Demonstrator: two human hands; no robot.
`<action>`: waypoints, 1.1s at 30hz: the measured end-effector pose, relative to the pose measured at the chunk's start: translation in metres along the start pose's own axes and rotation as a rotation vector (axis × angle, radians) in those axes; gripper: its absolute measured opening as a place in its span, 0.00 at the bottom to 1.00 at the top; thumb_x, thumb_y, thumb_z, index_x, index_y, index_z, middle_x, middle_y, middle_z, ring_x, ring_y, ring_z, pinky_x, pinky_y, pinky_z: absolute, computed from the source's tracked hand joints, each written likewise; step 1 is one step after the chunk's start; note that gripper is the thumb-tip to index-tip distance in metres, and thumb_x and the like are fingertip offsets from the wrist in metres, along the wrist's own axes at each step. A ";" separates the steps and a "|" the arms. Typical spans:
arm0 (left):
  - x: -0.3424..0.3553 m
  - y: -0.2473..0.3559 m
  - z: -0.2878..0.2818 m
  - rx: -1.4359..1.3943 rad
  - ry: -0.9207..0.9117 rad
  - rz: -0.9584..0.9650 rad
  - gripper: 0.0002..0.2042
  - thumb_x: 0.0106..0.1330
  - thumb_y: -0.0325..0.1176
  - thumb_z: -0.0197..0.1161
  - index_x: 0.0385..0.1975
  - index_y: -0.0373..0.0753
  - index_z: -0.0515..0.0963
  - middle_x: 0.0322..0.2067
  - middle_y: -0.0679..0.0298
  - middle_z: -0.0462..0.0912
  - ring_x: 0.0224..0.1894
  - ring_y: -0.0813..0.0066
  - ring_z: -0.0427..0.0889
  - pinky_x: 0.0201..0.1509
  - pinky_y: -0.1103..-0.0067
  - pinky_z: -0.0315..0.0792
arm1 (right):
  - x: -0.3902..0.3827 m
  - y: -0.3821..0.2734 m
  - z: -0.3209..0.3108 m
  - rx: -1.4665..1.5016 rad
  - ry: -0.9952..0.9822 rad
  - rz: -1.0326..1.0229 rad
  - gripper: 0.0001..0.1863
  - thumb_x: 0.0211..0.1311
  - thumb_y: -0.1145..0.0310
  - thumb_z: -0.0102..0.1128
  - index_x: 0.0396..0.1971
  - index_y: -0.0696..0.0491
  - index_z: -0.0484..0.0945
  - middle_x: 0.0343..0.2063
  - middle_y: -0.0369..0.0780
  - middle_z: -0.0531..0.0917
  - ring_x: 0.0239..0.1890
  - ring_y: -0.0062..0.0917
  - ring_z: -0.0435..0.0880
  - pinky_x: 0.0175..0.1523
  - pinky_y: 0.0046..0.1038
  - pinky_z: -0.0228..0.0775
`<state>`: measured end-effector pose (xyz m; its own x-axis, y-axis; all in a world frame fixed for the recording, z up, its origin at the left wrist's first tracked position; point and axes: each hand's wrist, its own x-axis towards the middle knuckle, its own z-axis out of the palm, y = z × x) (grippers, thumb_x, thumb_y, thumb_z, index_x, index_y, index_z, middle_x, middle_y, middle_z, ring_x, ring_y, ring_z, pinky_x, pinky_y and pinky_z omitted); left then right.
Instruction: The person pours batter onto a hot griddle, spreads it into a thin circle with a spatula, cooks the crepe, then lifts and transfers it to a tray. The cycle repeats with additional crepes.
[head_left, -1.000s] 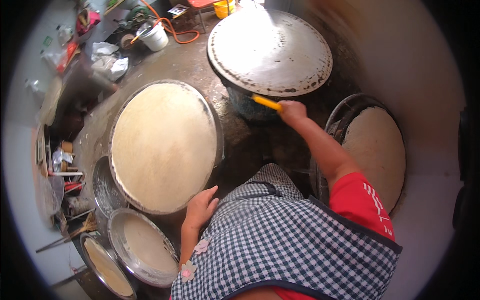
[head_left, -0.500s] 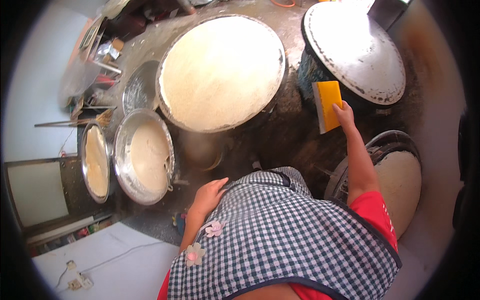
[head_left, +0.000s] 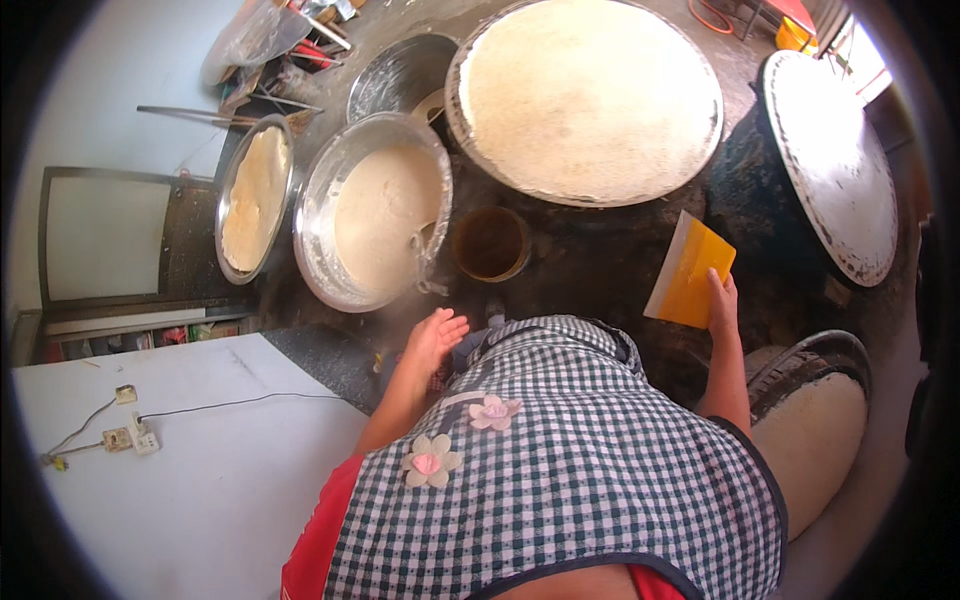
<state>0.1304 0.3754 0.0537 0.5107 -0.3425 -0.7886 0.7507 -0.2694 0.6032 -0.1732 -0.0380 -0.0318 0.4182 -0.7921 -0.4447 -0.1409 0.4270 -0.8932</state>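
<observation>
My right hand (head_left: 722,300) grips the lower corner of a flat yellow scraper (head_left: 690,272), held over the dark stove surface between two round griddles. A pale thin pancake covers the middle griddle (head_left: 590,95); the right griddle (head_left: 835,160) is bare and whitish. My left hand (head_left: 435,338) hangs free with fingers apart, just below the rim of a large metal basin of pale batter (head_left: 375,215). A small brown bowl (head_left: 490,242) sits between the basin and the middle griddle. My checked apron fills the lower centre.
A second metal basin (head_left: 255,195) of batter stands left of the first, and an emptier metal pan (head_left: 400,75) lies behind them. A stack of pale pancakes (head_left: 820,440) rests at lower right. A white table (head_left: 170,450) with cables and a socket strip is lower left.
My view has swung left and down: the griddles slid to the upper right and the batter basins came to the centre. My right hand drew the yellow scraper back from the right griddle toward me.
</observation>
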 end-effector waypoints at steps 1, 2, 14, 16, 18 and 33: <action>0.006 0.005 -0.017 -0.222 0.007 -0.043 0.27 0.65 0.47 0.49 0.56 0.31 0.60 0.50 0.47 0.70 0.51 0.59 0.73 0.55 0.70 0.66 | -0.005 0.011 0.012 -0.071 0.011 0.002 0.19 0.61 0.58 0.51 0.46 0.55 0.68 0.37 0.39 0.75 0.39 0.25 0.75 0.46 0.27 0.66; 0.015 0.010 -0.029 -0.336 -0.071 -0.044 0.30 0.65 0.50 0.48 0.57 0.31 0.55 0.55 0.45 0.63 0.54 0.55 0.69 0.57 0.66 0.63 | -0.010 0.024 0.028 -0.131 0.008 -0.004 0.19 0.61 0.58 0.50 0.46 0.55 0.68 0.38 0.39 0.75 0.39 0.25 0.75 0.46 0.27 0.66; 0.115 0.122 -0.139 -0.494 -0.099 -0.479 0.07 0.62 0.38 0.56 0.28 0.43 0.67 0.19 0.68 0.69 0.16 0.81 0.65 0.20 0.83 0.61 | -0.072 0.165 0.331 -0.434 -0.028 0.257 0.13 0.50 0.73 0.58 0.37 0.60 0.75 0.31 0.39 0.81 0.33 0.23 0.79 0.40 0.24 0.70; 0.108 0.140 -0.168 -0.143 -0.043 -0.397 0.06 0.62 0.36 0.55 0.34 0.44 0.67 0.22 0.69 0.70 0.17 0.82 0.65 0.19 0.83 0.61 | -0.085 0.190 0.371 -0.315 -0.112 0.353 0.13 0.50 0.73 0.59 0.37 0.60 0.75 0.32 0.39 0.81 0.33 0.24 0.79 0.40 0.24 0.70; 0.114 0.158 -0.179 0.239 -0.077 -0.346 0.15 0.64 0.35 0.50 0.49 0.44 0.62 0.24 0.68 0.70 0.17 0.82 0.66 0.17 0.83 0.63 | -0.084 0.209 0.407 -0.174 -0.188 0.494 0.12 0.52 0.73 0.59 0.38 0.58 0.75 0.33 0.38 0.81 0.33 0.24 0.79 0.39 0.23 0.70; 0.143 0.164 -0.194 0.963 -0.226 -0.193 0.28 0.64 0.30 0.45 0.63 0.39 0.45 0.23 0.64 0.71 0.14 0.81 0.66 0.17 0.83 0.63 | -0.100 0.253 0.503 -0.208 -0.372 0.844 0.20 0.50 0.67 0.59 0.44 0.58 0.71 0.26 0.41 0.80 0.24 0.24 0.80 0.29 0.24 0.75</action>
<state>0.4078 0.4569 0.0169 0.2494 -0.3521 -0.9021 0.1027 -0.9167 0.3862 0.2006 0.3684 -0.1795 0.3594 -0.0515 -0.9318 -0.6700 0.6807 -0.2961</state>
